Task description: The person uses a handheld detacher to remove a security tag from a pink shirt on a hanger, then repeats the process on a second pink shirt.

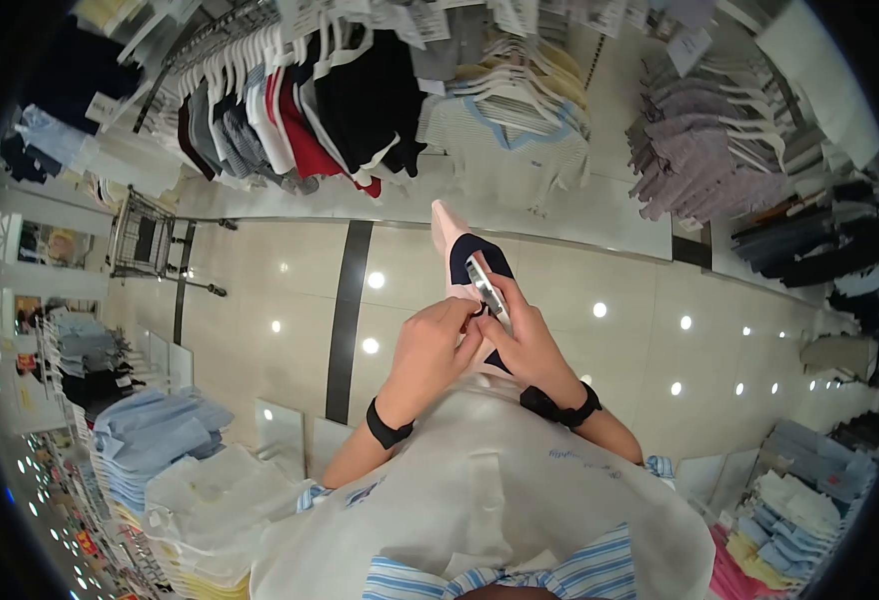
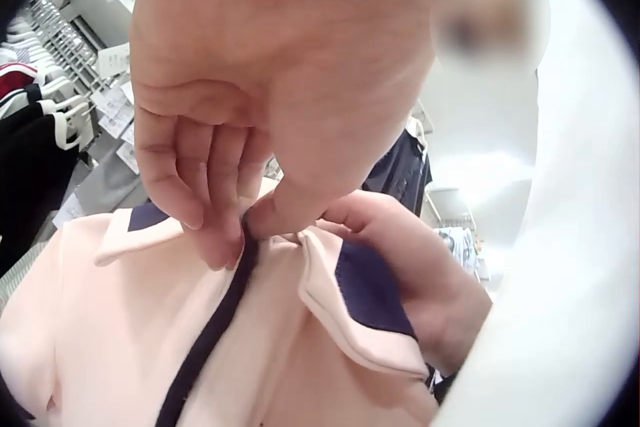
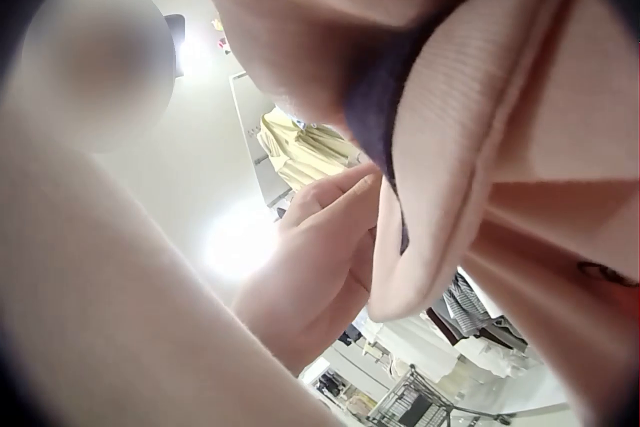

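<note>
A pale pink polo shirt (image 1: pixel 445 230) with navy trim hangs in front of the person's body. My left hand (image 1: pixel 425 335) pinches the navy-edged front opening (image 2: pixel 215 332) just below the neck, between thumb and fingertips. Across from it, my right hand (image 1: pixel 532 345) grips the neck area, its fingers partly hidden behind the collar (image 2: pixel 375 292) in the left wrist view. A glossy pale strip (image 1: pixel 482 278) shows by the right fingers; its kind cannot be told. The collar flap (image 3: pixel 450 117) fills much of the right wrist view, close under the right hand.
Ahead hang dark and red garments (image 1: pixel 310 120), a striped top (image 1: pixel 510 150) with blue trim, and mauve garments (image 1: pixel 705 150). A metal cart (image 1: pixel 145 235) stands at the left on the tiled floor (image 1: pixel 260 270). Folded and hung blue shirts (image 1: pixel 155 430) are at the lower left.
</note>
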